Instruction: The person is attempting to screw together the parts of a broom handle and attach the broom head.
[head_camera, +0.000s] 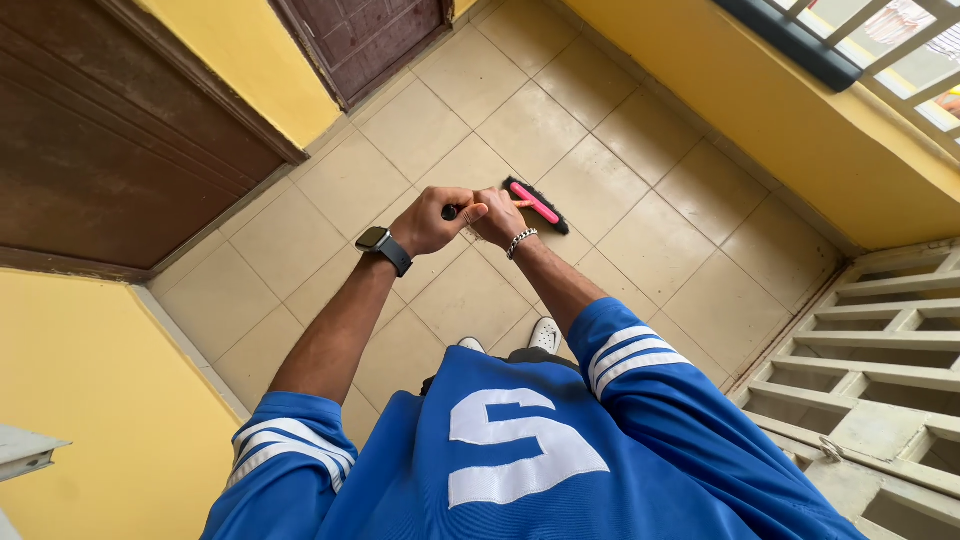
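while both hands (470, 215) share one grip, the broom head (537, 205) lies just beyond.

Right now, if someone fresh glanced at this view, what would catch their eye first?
Both hands, the left hand and right hand, are clasped together at the top of a broom handle in mid-frame. Just beyond them a pink-and-black broom head rests on the beige tiled floor. The bright blue jersey fills the bottom, with yellow walls and dark brown doors at the upper left.
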